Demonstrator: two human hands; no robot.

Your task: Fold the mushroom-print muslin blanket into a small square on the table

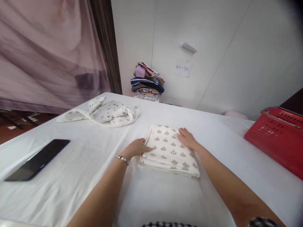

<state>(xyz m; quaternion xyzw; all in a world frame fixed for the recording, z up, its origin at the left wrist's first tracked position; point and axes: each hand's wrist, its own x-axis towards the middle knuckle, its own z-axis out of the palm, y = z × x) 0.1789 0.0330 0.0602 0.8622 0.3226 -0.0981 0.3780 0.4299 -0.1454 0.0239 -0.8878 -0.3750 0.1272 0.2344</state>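
Observation:
A folded white cloth (165, 148) with a grey mushroom-like print and one green motif lies before me on the white-covered table. At its left edge is my left hand (137, 148), thumb on top and the other fingers closed round the side by a small label. My right hand (187, 138) rests on the far right corner of the cloth, fingers stretched out and flat. Farther left and back, a second white cloth (113, 113) with a small leaf-like print lies crumpled, apart from both hands.
A dark phone or tablet (38, 160) lies on the table (82, 176) at left. Folded fabrics (148, 82) are stacked against the back wall. A red plastic basket (279, 138) stands at right. A pink curtain (52, 56) hangs beyond the left edge.

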